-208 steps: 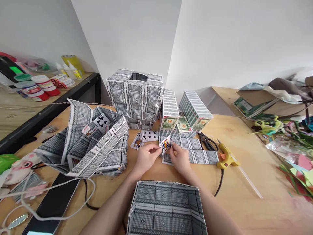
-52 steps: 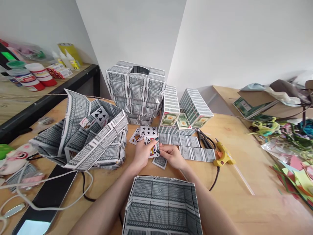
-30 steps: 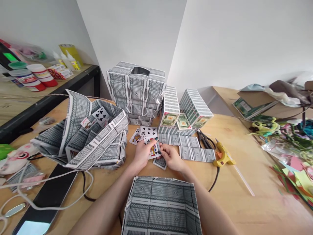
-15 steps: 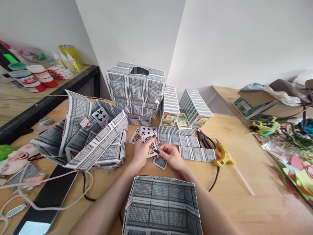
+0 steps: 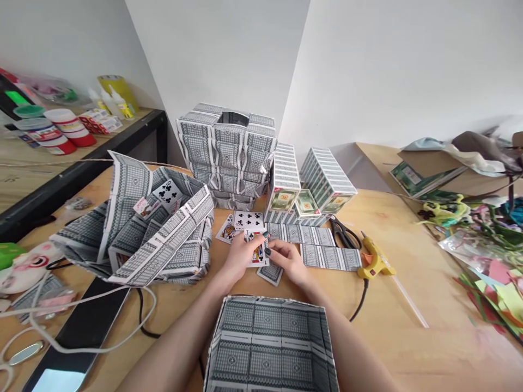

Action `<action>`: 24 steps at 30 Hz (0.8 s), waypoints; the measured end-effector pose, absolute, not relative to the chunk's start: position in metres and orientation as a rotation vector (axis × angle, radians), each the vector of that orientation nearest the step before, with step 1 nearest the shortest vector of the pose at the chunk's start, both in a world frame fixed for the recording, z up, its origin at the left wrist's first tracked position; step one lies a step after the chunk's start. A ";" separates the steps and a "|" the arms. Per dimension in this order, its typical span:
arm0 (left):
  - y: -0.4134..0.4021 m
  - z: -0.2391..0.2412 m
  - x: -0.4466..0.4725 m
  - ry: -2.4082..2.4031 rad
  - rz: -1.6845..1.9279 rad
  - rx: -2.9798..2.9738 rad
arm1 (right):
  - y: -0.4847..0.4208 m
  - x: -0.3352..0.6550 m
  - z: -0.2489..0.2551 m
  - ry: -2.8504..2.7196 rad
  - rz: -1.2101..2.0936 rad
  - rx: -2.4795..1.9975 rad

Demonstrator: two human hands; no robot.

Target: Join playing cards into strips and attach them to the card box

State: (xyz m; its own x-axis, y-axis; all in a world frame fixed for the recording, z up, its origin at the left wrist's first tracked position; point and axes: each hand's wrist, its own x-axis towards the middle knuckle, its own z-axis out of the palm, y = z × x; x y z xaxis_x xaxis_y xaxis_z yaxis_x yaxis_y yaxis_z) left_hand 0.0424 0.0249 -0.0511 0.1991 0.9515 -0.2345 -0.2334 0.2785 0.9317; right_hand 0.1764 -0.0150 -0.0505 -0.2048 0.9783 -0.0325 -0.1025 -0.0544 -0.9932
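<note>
Jack card (image 5: 256, 251) face up, pinched between my left hand (image 5: 241, 255) and right hand (image 5: 288, 260); long axis runs away from me, left hand nearer.

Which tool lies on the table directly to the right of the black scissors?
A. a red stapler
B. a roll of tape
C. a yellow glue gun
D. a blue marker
C: the yellow glue gun lies on the wooden table just right of the black scissors, with its black cord running toward the person.
</note>
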 end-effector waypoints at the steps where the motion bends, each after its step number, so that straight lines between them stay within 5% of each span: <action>1: 0.025 -0.051 0.043 1.037 1.018 0.960 | -0.015 0.177 -0.052 -1.241 1.438 -1.080; 24: 0.024 -0.044 0.037 0.921 1.020 1.195 | -0.011 0.177 -0.059 -0.919 1.424 -1.105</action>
State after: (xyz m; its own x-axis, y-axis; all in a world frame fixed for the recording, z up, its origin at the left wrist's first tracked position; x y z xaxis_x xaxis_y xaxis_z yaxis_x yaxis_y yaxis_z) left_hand 0.0366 0.0238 -0.0439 0.2892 0.9568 -0.0312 -0.1281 0.0710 0.9892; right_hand 0.1767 -0.0108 -0.0586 -0.0084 0.9895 -0.1441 -0.2768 -0.1407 -0.9506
